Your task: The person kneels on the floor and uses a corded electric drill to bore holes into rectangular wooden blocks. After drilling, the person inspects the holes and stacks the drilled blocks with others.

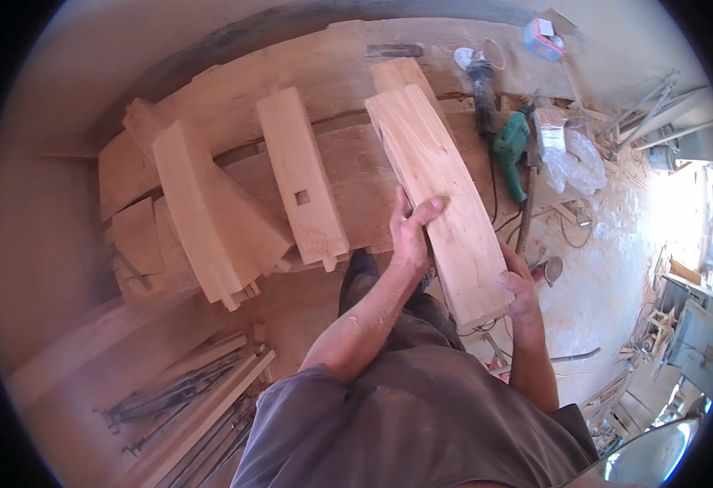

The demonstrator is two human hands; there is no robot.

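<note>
A thick, pale wooden beam (pixel 446 175) slants up and away in front of me, its near end by my waist. My left hand (pixel 413 236) is closed on the beam's left edge, thumb lying over the top face. Around the near right edge, close to the end, my right hand (pixel 521 291) is wrapped; its fingers underneath are hidden. The far end of the beam overlaps another wood piece (pixel 397 71) on the workbench; whether they touch I cannot tell. Left of it lies a beam with a square hole (pixel 287 138) and a tenon at its near end.
Another tenoned beam (pixel 189 195) rests farther left on the wooden workbench (pixel 356 154). To the right are an angle grinder (pixel 481 89), a green power drill (pixel 512 146) and a clear plastic bag (pixel 574 159). A small box (pixel 545 45) sits behind. Long metal clamps (pixel 169 398) lie lower left.
</note>
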